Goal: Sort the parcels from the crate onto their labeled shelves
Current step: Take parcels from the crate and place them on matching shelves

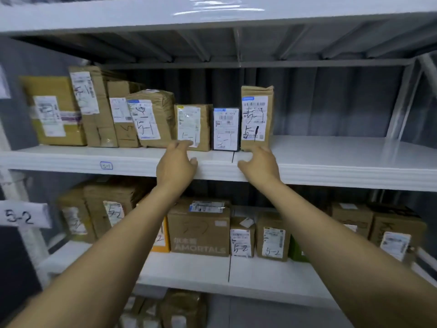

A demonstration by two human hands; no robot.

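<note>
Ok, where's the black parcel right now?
Head view: the black parcel stands mid-row on the 5-1 shelf, between a small brown box to its left and a tall brown parcel.

On upper shelf (331,157) | tall parcel (256,118) stood just beyond the right hand (259,165) | flat parcel (225,130) stood beyond the gap between hands | small parcel (192,126) stood just beyond the left hand (176,162), more parcels (99,110) ranged to its left | lower shelf (189,268) ran beneath both hands.
</note>
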